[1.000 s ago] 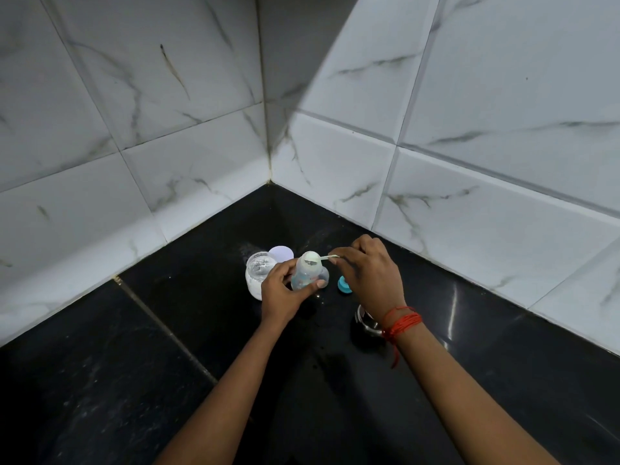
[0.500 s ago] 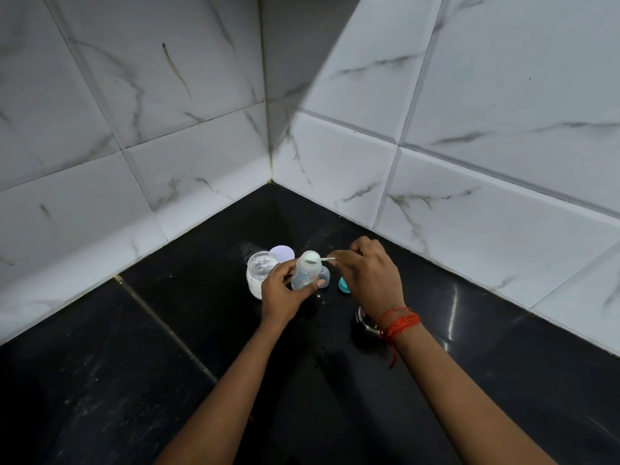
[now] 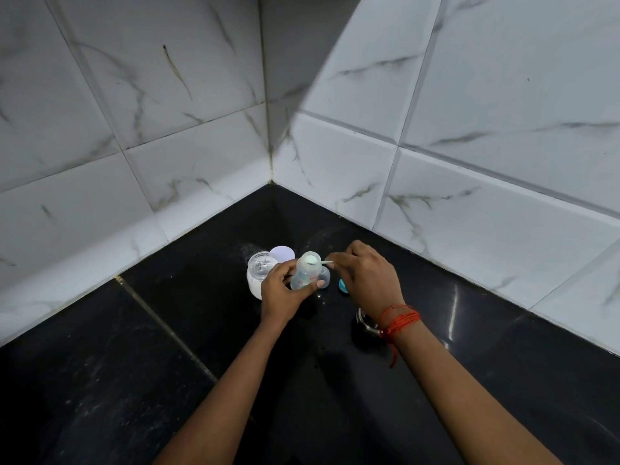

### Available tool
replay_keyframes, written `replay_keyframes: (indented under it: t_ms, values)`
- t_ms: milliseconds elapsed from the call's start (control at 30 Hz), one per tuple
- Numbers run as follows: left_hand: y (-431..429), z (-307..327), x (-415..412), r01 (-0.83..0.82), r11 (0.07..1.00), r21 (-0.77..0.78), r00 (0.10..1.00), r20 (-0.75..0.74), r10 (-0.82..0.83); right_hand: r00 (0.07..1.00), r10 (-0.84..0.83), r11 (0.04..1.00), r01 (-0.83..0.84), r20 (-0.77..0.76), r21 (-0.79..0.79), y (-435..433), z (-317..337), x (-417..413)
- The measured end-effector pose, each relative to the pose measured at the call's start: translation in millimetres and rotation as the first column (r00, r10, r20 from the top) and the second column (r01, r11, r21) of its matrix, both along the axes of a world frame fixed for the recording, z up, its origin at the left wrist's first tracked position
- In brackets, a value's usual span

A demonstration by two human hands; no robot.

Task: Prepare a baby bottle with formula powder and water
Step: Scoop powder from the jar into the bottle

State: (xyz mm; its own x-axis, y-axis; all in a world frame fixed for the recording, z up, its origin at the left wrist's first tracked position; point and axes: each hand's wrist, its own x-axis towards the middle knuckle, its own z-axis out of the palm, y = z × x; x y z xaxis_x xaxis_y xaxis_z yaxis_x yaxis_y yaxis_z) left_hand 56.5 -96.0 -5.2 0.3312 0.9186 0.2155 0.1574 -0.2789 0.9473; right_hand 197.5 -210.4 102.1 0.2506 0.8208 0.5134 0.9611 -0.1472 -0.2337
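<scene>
My left hand point(image 3: 281, 292) grips a small clear baby bottle point(image 3: 304, 270) that stands open-topped on the black counter point(image 3: 167, 364). My right hand point(image 3: 365, 276) pinches the handle of a small white spoon point(image 3: 323, 262), its bowl held over the bottle's mouth. Just left of the bottle stands an open jar of white formula powder point(image 3: 260, 270), with its pale round lid point(image 3: 282, 252) lying behind it. A clear bottle cap point(image 3: 324, 278) sits behind the bottle. A teal ring point(image 3: 343, 285) peeks out beside my right hand.
A steel cup point(image 3: 365, 322) stands under my right wrist, mostly hidden by it. White marble-look wall tiles point(image 3: 469, 196) close the corner behind and to both sides. A grout seam point(image 3: 161, 322) crosses the counter on the left.
The spoon's bowl has tipped over the bottle mouth and white powder now shows in the opening. Both hands have stayed almost where they were.
</scene>
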Motion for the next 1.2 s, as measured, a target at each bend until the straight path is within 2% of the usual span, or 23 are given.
replay_keyframes:
  t_ms: [100, 200, 300, 400, 533, 633, 733, 833, 933, 1000, 1067, 1133, 1200]
  values:
    - [0, 1, 1, 0.001, 1.000, 0.000, 1.000, 0.008, -0.001, 1.000, -0.007, 1.000, 0.008, -0.030, 0.027, 0, 0, 0]
    - [0, -2, 1, 0.000, 1.000, 0.003, 1.000, -0.010, 0.000, 0.997, 0.007, 0.998, -0.011, -0.075, -0.059, -1, -1, 1]
    - [0, -5, 1, -0.012, 1.000, 0.004, 1.000, -0.027, 0.012, 0.996, -0.009, 1.000, 0.007, -0.090, -0.021, -1, -1, 3]
    - [-2, -6, 1, -0.007, 1.000, 0.002, 1.000, -0.026, 0.008, 0.996, -0.006, 0.998, 0.000, -0.086, -0.068, -1, -2, 2]
    - [-6, -12, 2, 0.002, 1.000, -0.009, 1.000, -0.016, -0.002, 0.992, -0.023, 1.000, 0.021, -0.121, -0.019, -4, -4, 4]
    - [-6, -13, 4, 0.008, 1.000, -0.003, 1.000, -0.023, -0.008, 0.996, -0.002, 0.995, -0.008, -0.093, -0.102, -4, -5, 6]
    - [-3, -14, 3, 0.001, 1.000, -0.010, 1.000, -0.014, -0.001, 0.995, -0.019, 0.999, 0.015, -0.101, -0.037, -2, -5, 7]
    - [-2, -15, 2, -0.004, 1.000, 0.002, 0.999, -0.032, 0.005, 0.998, 0.004, 0.992, -0.012, -0.066, -0.124, 1, -7, 5]
    - [-3, -18, 1, -0.006, 1.000, -0.010, 1.000, -0.029, 0.006, 0.998, -0.002, 0.998, -0.002, -0.056, -0.068, 2, -11, 6]
    - [-3, -20, 0, -0.006, 1.000, -0.023, 0.999, -0.042, 0.005, 0.998, 0.009, 0.991, -0.017, -0.058, -0.134, 4, -13, 7]
    - [-4, -27, -1, -0.007, 0.999, -0.036, 0.998, -0.056, 0.005, 0.992, -0.006, 0.985, -0.016, -0.129, -0.170, 6, -16, 8]
    - [-5, -34, -3, -0.013, 0.998, -0.061, 0.998, -0.057, 0.009, 0.948, -0.046, 0.995, 0.016, -0.315, -0.098, 7, -19, 9]
    - [-6, -41, -4, -0.015, 0.995, -0.097, 0.999, -0.038, 0.012, 0.803, -0.045, 0.997, 0.073, -0.594, 0.024, 12, -22, 10]
